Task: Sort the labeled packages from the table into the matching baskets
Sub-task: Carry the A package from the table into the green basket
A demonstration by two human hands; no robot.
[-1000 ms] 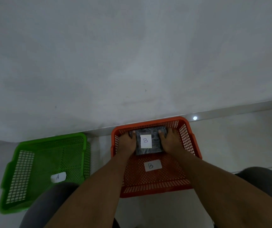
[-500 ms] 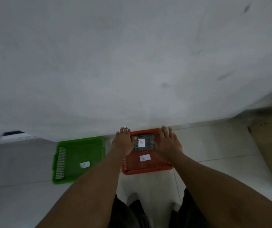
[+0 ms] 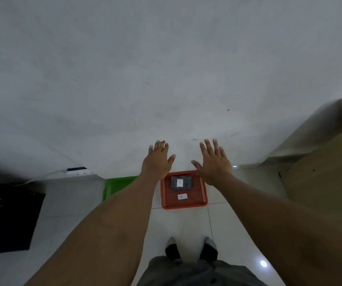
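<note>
An orange basket (image 3: 204, 194) with a white "B" tag stands on the floor by the wall. A dark package (image 3: 181, 183) with a white "B" label lies flat in its far half. To its left a green basket (image 3: 114, 185) is partly hidden behind my left forearm. My left hand (image 3: 157, 162) and my right hand (image 3: 214, 162) are raised well above the baskets, fingers spread, holding nothing. They flank the orange basket without touching it.
A white wall fills the upper view. A wooden cabinet or table (image 3: 320, 162) stands at the right. A black mat or object (image 3: 7, 213) lies on the floor at the left, near a white power strip (image 3: 79, 171). My feet (image 3: 190, 247) are on pale tiles.
Both hands let go of the B package, which now lies in the orange basket. The hands rose and opened, and the view pulled up and away from the floor.
</note>
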